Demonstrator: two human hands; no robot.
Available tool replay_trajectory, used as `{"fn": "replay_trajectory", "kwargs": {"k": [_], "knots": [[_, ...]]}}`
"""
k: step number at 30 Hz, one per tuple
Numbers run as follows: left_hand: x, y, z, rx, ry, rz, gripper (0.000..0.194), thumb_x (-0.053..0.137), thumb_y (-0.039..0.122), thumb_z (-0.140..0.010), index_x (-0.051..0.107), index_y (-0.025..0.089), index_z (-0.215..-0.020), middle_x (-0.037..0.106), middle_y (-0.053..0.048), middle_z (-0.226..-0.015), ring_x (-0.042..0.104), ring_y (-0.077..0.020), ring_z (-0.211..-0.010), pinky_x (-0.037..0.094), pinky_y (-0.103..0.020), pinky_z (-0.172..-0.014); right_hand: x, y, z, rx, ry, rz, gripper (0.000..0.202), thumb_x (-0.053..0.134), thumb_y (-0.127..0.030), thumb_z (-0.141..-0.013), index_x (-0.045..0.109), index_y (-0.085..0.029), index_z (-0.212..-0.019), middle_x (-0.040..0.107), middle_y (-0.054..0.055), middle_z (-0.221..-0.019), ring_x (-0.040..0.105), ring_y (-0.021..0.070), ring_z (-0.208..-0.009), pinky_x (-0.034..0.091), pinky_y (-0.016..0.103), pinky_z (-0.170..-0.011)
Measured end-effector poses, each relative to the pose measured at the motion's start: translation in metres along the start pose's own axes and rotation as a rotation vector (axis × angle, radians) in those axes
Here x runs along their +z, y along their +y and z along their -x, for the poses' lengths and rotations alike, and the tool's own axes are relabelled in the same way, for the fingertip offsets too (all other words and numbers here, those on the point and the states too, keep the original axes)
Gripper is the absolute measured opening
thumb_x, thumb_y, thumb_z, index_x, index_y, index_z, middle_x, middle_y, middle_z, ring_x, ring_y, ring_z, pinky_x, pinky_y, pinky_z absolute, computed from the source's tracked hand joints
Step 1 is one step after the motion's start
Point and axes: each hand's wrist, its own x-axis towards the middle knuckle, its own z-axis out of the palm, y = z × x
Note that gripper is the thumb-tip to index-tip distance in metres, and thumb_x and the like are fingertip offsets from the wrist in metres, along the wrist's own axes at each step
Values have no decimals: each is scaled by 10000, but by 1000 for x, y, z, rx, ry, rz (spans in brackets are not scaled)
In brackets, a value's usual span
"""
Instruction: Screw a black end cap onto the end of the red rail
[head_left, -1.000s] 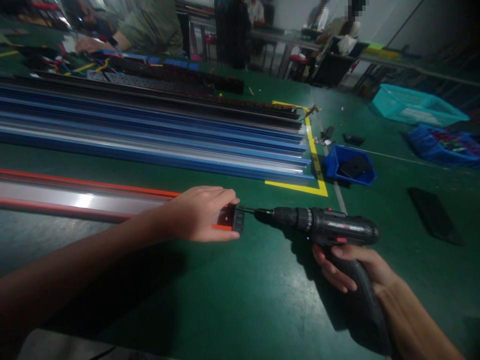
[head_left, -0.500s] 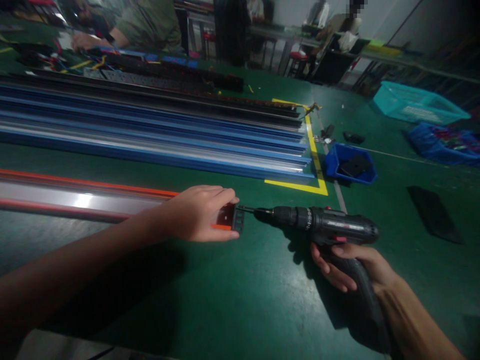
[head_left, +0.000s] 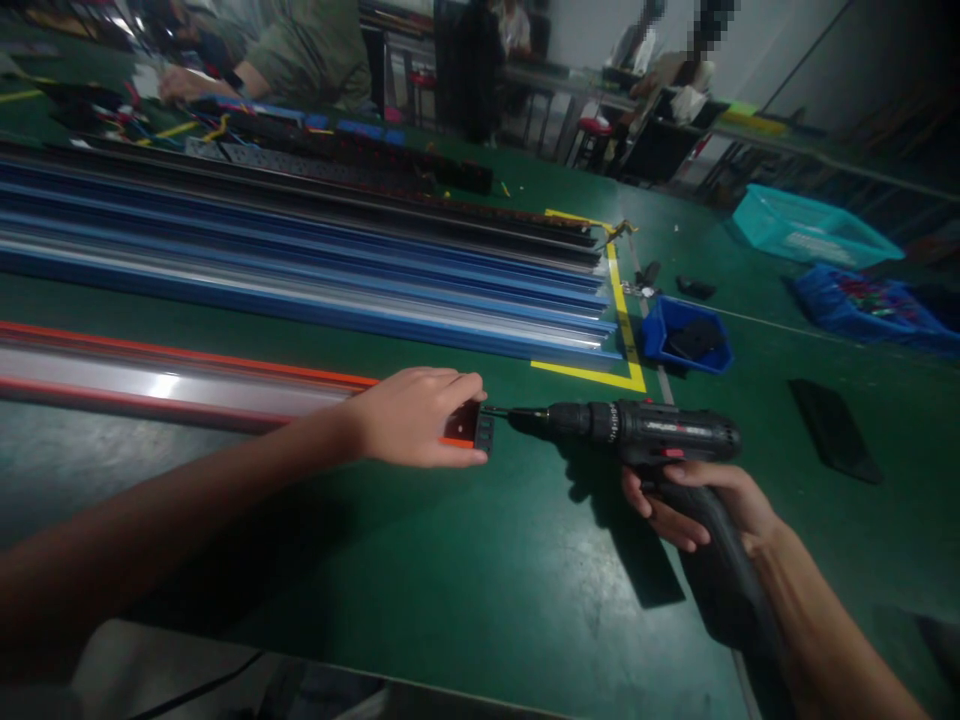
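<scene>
My left hand [head_left: 420, 415] is wrapped over the right end of a long orange-edged metal profile [head_left: 225, 385], thumb and fingers on opposite sides. A small black end cap [head_left: 484, 430] sits at that end, between my fingertips. In my right hand [head_left: 697, 500] is a black cordless drill [head_left: 660, 432], gripped by its handle and pointing left. Its thin bit [head_left: 506, 412] reaches the upper part of the end cap. Whether a screw is on the tip is too small to tell.
Blue and black profiles [head_left: 337, 270] lie in a row behind, ending near yellow tape [head_left: 626, 345]. To the right are a blue bin [head_left: 686, 335], a dark flat object [head_left: 834, 430], a turquoise basket [head_left: 814, 225] and a blue tray [head_left: 862, 300]. A person's arm [head_left: 255, 75] works across the table.
The view has shifted slightly, so more of the table's near edge shows. Both hands keep their holds, and the drill bit stays at the end cap.
</scene>
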Motion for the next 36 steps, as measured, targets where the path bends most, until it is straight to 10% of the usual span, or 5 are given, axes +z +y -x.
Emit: {"fn": "replay_trajectory", "kwargs": {"k": [36], "knots": [[8, -4, 2, 44, 84, 30, 553, 705, 673, -906, 621, 193, -1167, 757, -94, -1058, 737, -261, -940, 525, -362, -834, -31, 11, -13, -27, -106, 81, 323, 757, -375, -975, 835, -75, -1065, 784, 146, -880, 450, 42, -402, 509, 191, -480]]}}
